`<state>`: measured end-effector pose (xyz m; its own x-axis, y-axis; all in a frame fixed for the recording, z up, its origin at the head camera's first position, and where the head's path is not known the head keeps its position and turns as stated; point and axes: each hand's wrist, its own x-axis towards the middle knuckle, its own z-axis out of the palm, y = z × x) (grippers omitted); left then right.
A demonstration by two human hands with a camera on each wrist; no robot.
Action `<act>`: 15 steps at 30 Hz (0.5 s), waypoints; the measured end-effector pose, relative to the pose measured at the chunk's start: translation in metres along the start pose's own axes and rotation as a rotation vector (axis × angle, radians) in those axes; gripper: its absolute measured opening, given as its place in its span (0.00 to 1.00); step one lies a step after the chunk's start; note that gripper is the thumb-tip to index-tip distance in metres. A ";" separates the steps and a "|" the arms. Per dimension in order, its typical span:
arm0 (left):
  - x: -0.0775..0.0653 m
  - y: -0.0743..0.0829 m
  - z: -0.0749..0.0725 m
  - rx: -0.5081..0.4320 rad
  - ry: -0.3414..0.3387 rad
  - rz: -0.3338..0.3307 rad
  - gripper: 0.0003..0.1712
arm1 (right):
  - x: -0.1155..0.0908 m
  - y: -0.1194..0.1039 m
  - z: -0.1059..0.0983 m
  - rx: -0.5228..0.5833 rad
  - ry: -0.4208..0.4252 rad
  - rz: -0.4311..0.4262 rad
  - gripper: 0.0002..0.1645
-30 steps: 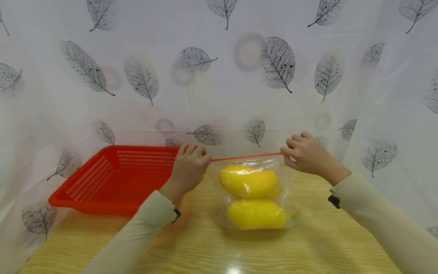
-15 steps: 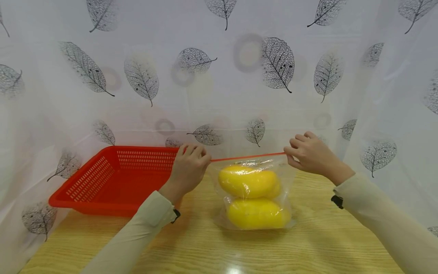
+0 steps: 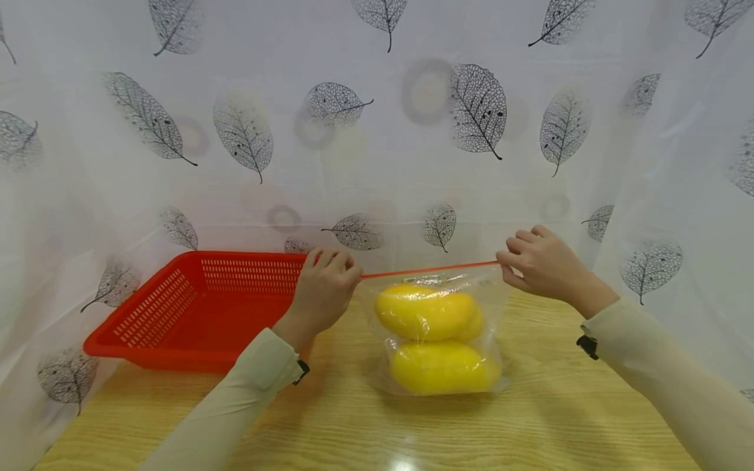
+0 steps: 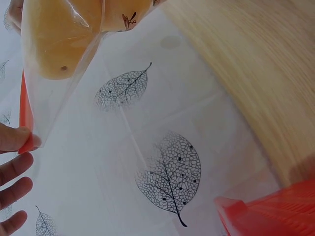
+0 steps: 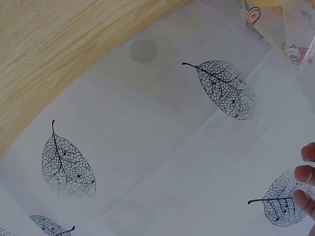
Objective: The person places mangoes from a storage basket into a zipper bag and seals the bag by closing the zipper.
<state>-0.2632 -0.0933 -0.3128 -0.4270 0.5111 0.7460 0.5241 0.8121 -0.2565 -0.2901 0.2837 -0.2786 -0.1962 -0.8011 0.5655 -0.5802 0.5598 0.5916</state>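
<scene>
A clear zip bag with a red zip strip stands on the table, holding yellow oblong fruits that look like mangoes, stacked one above another. My left hand pinches the strip's left end; in the left wrist view its thumb presses on the red end, while the other fingers stay apart. At the strip's right end, my right hand pinches the bag's top edge. Only some fingertips and a printed corner of the bag show in the right wrist view.
A red plastic basket with slotted walls sits on the left, just behind my left hand. The wood-grain table runs beneath everything. A white leaf-print curtain hangs at the back and sides.
My right hand has slid a little to the right along the red strip, so more of the strip shows. My left hand, the fruits and the basket stay almost where they were.
</scene>
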 end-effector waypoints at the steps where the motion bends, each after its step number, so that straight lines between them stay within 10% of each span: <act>1: 0.000 0.000 0.000 0.001 0.001 0.000 0.03 | 0.000 0.000 0.000 0.001 0.003 0.000 0.26; 15: 0.001 -0.001 0.000 0.011 -0.012 0.006 0.04 | -0.003 0.002 -0.003 0.015 0.029 -0.009 0.25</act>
<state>-0.2640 -0.0933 -0.3124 -0.4327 0.5189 0.7373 0.5184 0.8123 -0.2675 -0.2886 0.2879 -0.2771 -0.1680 -0.7994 0.5768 -0.5936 0.5492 0.5882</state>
